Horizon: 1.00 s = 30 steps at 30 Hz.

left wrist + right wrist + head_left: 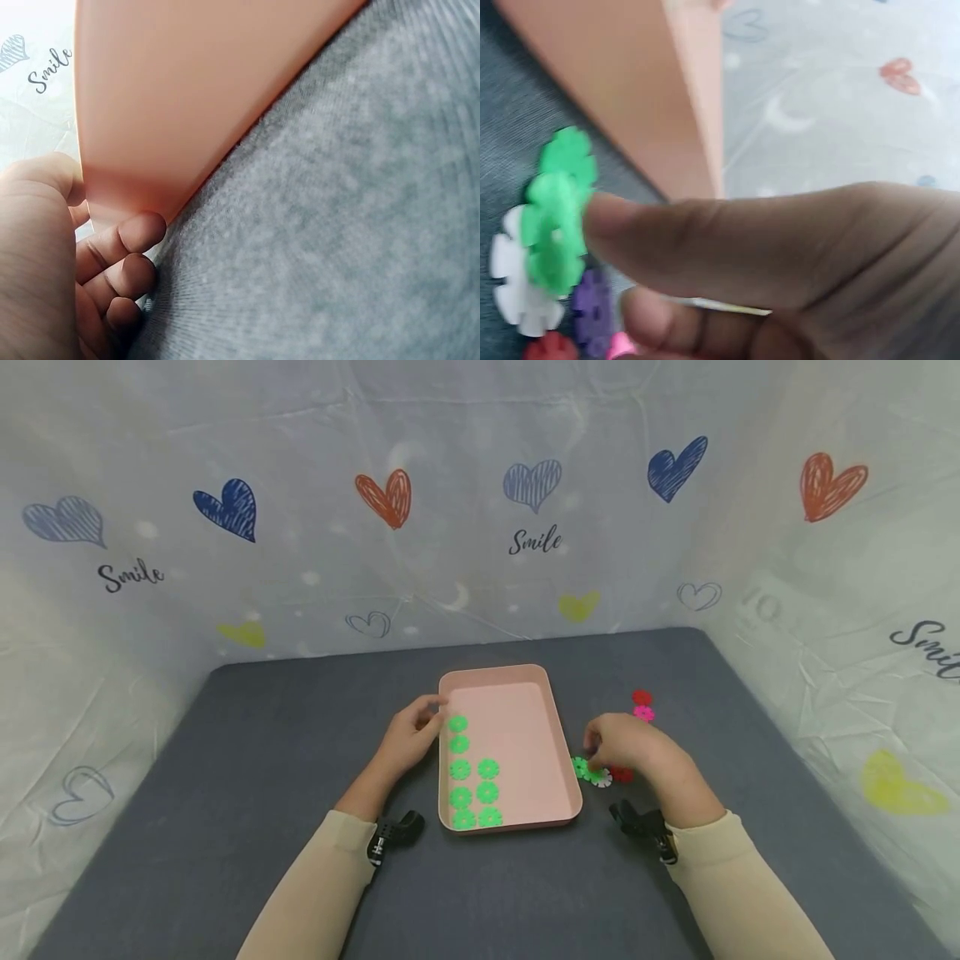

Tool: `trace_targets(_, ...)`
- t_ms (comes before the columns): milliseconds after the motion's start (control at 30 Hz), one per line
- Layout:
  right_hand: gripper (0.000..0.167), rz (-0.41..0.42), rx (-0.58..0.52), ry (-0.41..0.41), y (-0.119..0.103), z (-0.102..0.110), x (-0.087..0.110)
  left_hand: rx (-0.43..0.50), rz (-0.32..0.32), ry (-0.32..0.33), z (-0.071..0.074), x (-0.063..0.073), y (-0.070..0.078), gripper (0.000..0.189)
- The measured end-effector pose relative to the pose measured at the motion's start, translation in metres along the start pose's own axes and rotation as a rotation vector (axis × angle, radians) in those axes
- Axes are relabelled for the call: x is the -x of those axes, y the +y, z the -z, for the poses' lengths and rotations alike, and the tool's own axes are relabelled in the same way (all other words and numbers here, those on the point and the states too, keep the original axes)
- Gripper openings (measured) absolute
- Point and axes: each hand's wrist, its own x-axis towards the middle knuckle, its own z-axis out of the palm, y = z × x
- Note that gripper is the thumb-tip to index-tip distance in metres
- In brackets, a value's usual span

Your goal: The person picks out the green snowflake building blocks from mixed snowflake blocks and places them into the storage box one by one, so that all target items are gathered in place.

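My left hand [410,735] holds the left rim of a pink tray [517,693]. In the left wrist view its curled fingertips [142,232] lie by the tray's outer wall. Inside the tray, green flower-shaped plastic pieces [488,768] lie in two columns along the left side. Right of the tray, my right hand [630,745] pinches a green flower-shaped piece [555,232], its thumb at the piece's edge; the opposing fingertip is hidden. Another green piece [570,157] and a white piece [521,277] lie right by it.
A purple piece [592,311] and a red piece [551,347] lie under the right hand. Farther back on the dark grey table [315,710] are a red piece [642,697] and a pink piece [643,714]. A printed curtain [450,427] encloses the table behind and at the sides.
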Motion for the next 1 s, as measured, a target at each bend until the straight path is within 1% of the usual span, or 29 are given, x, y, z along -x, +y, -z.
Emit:
trace_targets(67, 0.019, -0.02, 0.012, -0.037, 0.003, -0.004, -0.001, 0.002, 0.0, -0.003, 0.0, 0.0, 0.0, 0.032)
trace_targets(133, 0.018, -0.035, 0.019, -0.049, 0.005, -0.007, -0.002, 0.003, -0.001, -0.005, 0.0, 0.001, 0.0, 0.032)
trace_targets(367, 0.014, -0.042, -0.011, -0.036, 0.008, -0.009, -0.005, -0.011, -0.011, -0.002, 0.0, -0.001, -0.001, 0.033)
trace_targets(433, 0.016, -0.046, -0.023, -0.034, 0.009, -0.009, -0.006, -0.011, -0.015, -0.001, 0.001, -0.001, -0.001, 0.033)
trace_targets(533, 0.017, -0.046, -0.038, -0.044, 0.01, -0.009, -0.006, -0.005, -0.016, -0.003, 0.001, -0.001, -0.001, 0.032)
trace_targets(633, 0.016, -0.025, -0.064, -0.06, 0.012, -0.007, -0.006, -0.005, -0.013, -0.006, 0.001, -0.002, 0.0, 0.032)
trace_targets(767, 0.019, 0.057, -0.15, -0.085, 0.017, 0.001, -0.003, -0.009, -0.011, -0.003, 0.001, -0.001, 0.0, 0.033)
trace_targets(900, 0.011, 0.112, -0.304, -0.093, 0.017, 0.013, 0.002, -0.007, -0.013, 0.003, 0.001, -0.001, -0.001, 0.033)
trace_targets(933, 0.012, 0.115, -0.343, -0.089, 0.016, 0.015, 0.003, -0.007, -0.014, 0.002, 0.001, 0.0, -0.001, 0.033)
trace_targets(1000, 0.021, 0.13, -0.398, -0.07, 0.011, 0.018, 0.004, -0.007, -0.013, -0.002, 0.001, 0.0, 0.0, 0.034)
